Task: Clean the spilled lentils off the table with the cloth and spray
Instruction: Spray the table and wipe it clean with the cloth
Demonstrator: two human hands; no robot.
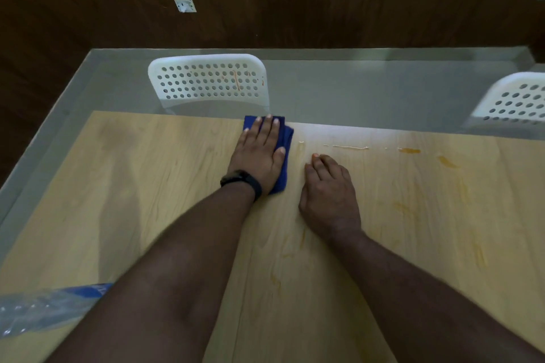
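Left hand: the left hand lies flat, fingers straight, pressing the blue cloth at the table's far edge
Right hand: the right hand rests on the wood beside it, fingers loosely curled, holding nothing
Progress: left half looks wiped, I'd say; orange smears and streaks remain to the right, so roughly halfway
Spray: not visible
Surface: pale wood-grain table; crinkled plastic at the near left
Room: two white perforated chairs, grey floor, dark wood wall with a socket

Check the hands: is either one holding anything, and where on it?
Nothing is gripped. The left hand lies flat, pressing the blue cloth onto the table. The right hand rests on the table, holding nothing.
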